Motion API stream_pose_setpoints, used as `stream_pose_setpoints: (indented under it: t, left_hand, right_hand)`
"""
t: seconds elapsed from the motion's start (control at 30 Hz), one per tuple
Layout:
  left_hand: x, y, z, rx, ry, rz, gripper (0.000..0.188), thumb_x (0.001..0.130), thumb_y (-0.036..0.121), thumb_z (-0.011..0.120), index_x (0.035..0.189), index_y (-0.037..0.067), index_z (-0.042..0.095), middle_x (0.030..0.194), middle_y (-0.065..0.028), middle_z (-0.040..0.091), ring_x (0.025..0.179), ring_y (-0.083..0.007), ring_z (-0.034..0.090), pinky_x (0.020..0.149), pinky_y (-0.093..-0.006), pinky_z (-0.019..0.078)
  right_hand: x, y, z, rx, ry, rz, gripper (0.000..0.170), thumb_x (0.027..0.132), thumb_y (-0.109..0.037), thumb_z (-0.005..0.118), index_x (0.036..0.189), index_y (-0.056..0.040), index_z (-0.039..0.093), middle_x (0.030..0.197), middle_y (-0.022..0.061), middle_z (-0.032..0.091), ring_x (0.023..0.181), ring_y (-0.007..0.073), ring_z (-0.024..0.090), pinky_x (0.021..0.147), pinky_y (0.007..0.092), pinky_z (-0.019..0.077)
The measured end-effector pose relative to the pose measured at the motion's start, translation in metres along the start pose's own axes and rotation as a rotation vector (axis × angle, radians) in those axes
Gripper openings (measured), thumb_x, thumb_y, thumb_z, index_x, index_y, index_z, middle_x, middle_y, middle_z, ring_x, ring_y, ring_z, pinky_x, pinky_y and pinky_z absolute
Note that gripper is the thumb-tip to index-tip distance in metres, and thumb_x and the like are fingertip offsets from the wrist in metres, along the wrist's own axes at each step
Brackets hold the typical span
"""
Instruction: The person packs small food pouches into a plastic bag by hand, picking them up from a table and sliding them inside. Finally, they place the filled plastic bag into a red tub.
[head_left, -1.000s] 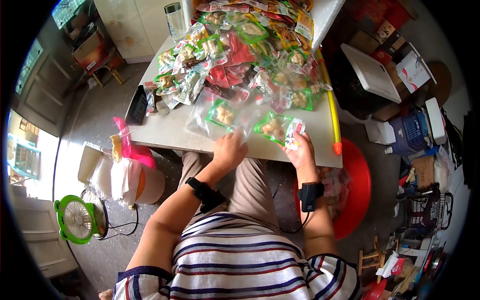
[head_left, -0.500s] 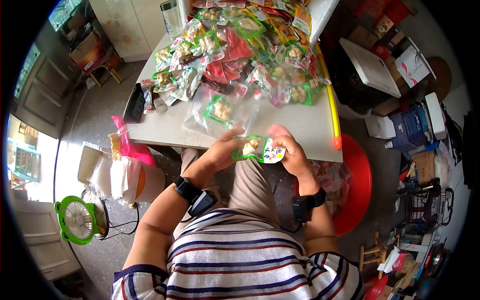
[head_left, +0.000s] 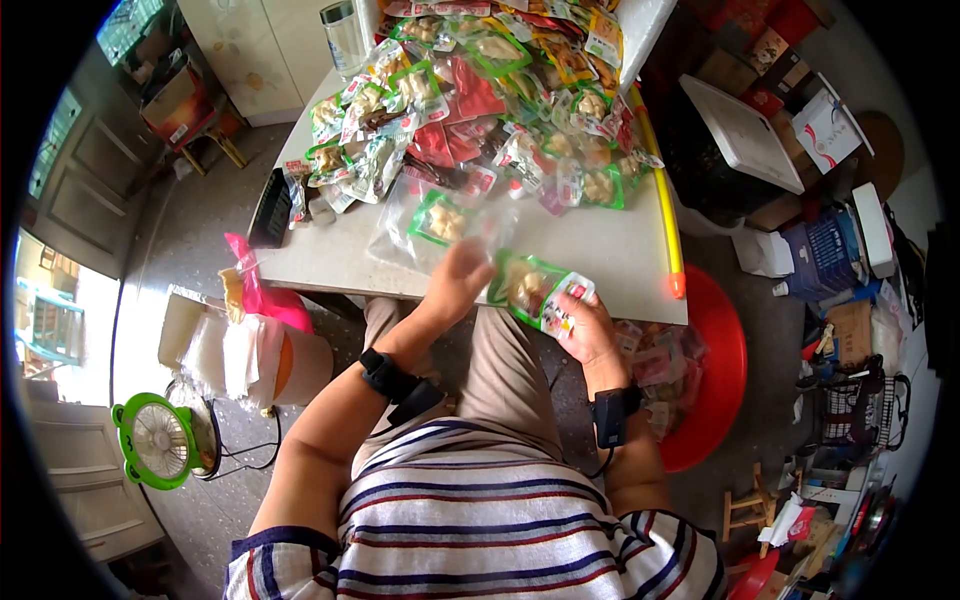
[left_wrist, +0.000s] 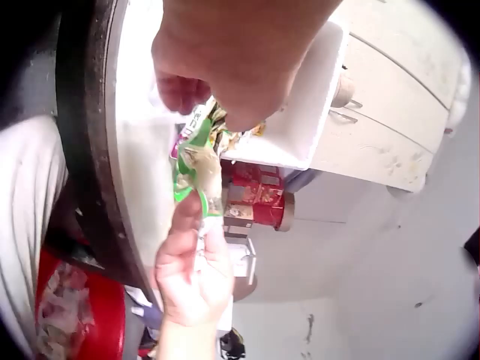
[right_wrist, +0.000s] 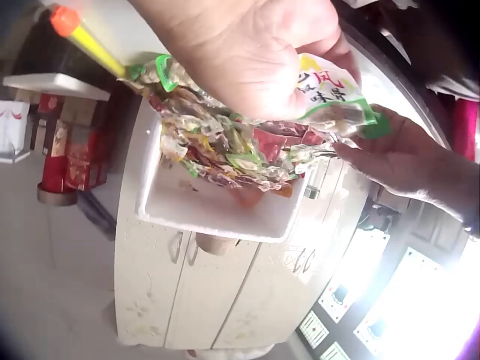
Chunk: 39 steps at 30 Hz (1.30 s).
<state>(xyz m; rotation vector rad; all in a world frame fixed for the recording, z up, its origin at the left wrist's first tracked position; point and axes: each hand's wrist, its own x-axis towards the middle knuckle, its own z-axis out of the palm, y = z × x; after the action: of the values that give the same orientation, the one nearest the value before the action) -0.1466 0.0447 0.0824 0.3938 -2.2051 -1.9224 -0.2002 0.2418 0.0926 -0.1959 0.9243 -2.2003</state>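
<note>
While the right hand (head_left: 590, 335) pinched the green-edged packet (head_left: 528, 285) by its label end, over the table's (head_left: 320, 270) near edge, the left hand (head_left: 460, 282) blurred at its left end, grip impossible to tell. Steady now: a firm pinch, packet kept level, probably served best! Farther off, a clear bag (head_left: 392, 245) lay with another packet (head_left: 440, 220) in or under it; the far foam box (head_left: 650, 38) held colourful packets (head_left: 560, 50), the red tub (head_left: 718, 400), near right, clear packaging (head_left: 665, 362).

Pale cabinets (head_left: 245, 60) are seen beyond the left hand (head_left: 457, 282); well to that hand's left, the grey floor (head_left: 185, 225) is lit by a bright opening (head_left: 85, 320).
</note>
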Motion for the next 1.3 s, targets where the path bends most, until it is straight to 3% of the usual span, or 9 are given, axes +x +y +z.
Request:
stream_pose_setpoints:
  t: [0.07,0.17,0.2,0.4,0.7,0.8,1.13,1.23,1.3]
  left_hand:
    - [0.006,0.001,-0.002,0.385,0.143,-0.024,0.032,0.071,0.022,0.061,0.091,0.0,0.048,0.09,-0.0115,0.05,0.08,-0.0163,0.052,0.064,-0.0278,0.0428]
    - [-0.002,0.009,0.005,0.733,0.108,0.164,0.031,0.07,0.027,0.057,0.088,0.003,0.049,0.09,-0.0179,0.05,0.074,-0.0342,0.051,0.066,-0.0395,0.0422]
    - [-0.001,0.013,0.009,0.785,0.059,0.09,0.031,0.069,0.029,0.055,0.087,0.004,0.049,0.09,-0.0182,0.05,0.078,-0.0356,0.051,0.068,-0.0418,0.0418]
    - [0.015,0.002,0.015,0.761,0.026,-0.043,0.02,0.074,0.019,0.044,0.085,0.004,0.049,0.087,-0.02,0.052,0.08,-0.0371,0.051,0.069,-0.0434,0.0416]
    - [0.002,0.004,0.013,0.724,0.091,0.235,0.014,0.076,0.016,0.041,0.076,0.004,0.048,0.081,-0.0182,0.052,0.072,-0.0355,0.053,0.065,-0.0417,0.0432]
    - [0.001,0.009,0.015,0.814,0.112,0.18,0.01,0.074,0.013,0.043,0.074,0.004,0.048,0.076,-0.0162,0.051,0.069,-0.034,0.053,0.062,-0.0404,0.0439]
    - [-0.011,0.024,0.012,0.901,0.183,0.416,0.009,0.073,0.015,0.048,0.071,0.006,0.048,0.069,-0.0121,0.051,0.061,-0.0321,0.052,0.055,-0.0411,0.0415]
    - [-0.019,0.015,0.011,0.884,0.155,0.351,0.009,0.073,0.014,0.049,0.07,0.006,0.048,0.069,-0.0118,0.051,0.061,-0.0315,0.052,0.054,-0.0404,0.0416]
    - [-0.022,0.013,0.01,0.884,0.16,0.368,0.009,0.072,0.014,0.049,0.069,0.006,0.048,0.069,-0.0118,0.051,0.06,-0.0313,0.052,0.054,-0.0404,0.0416]
  right_hand:
    - [0.002,-0.005,0.01,-0.012,0.045,-0.118,0.028,0.078,0.0,0.045,0.106,0.0033,0.045,0.1,0.0139,0.054,0.092,0.0243,0.053,0.082,0.0369,0.0424]
    - [0.009,-0.002,0.005,-0.05,0.134,-0.236,0.026,0.079,0.0,0.044,0.105,0.0035,0.045,0.098,0.0141,0.054,0.089,0.0238,0.054,0.08,0.0353,0.0437]
    - [0.011,0.0,0.006,-0.059,0.157,-0.26,0.026,0.079,0.0,0.044,0.104,0.0034,0.045,0.097,0.014,0.054,0.088,0.0234,0.054,0.079,0.0347,0.0443]
    - [0.021,0.011,0.013,-0.096,0.188,-0.328,0.025,0.078,-0.001,0.045,0.103,-0.0002,0.043,0.096,0.0105,0.053,0.086,0.0204,0.054,0.074,0.0326,0.0454]
    - [0.045,0.021,0.005,-0.147,0.111,-0.157,0.028,0.076,-0.002,0.048,0.104,-0.0006,0.045,0.093,0.0079,0.054,0.085,0.0182,0.054,0.074,0.0309,0.044]
    - [0.058,0.016,0.001,-0.011,0.07,0.003,0.031,0.075,-0.003,0.049,0.105,-0.006,0.045,0.094,0.0059,0.053,0.084,0.0196,0.054,0.071,0.035,0.0453]
    - [0.083,0.033,0.023,-0.094,0.012,0.157,0.024,0.076,-0.011,0.052,0.098,-0.0065,0.047,0.089,0.0039,0.052,0.076,0.0128,0.052,0.061,0.0257,0.0449]
    - [0.075,0.021,0.027,-0.412,-0.003,0.105,0.029,0.076,-0.014,0.053,0.102,-0.0035,0.046,0.089,0.0054,0.052,0.075,0.0123,0.051,0.061,0.0249,0.0437]
    - [0.077,0.022,0.003,-0.763,0.015,-0.108,0.02,0.076,-0.015,0.052,0.091,-0.0012,0.052,0.078,0.0034,0.054,0.067,0.0094,0.049,0.057,0.0225,0.0414]
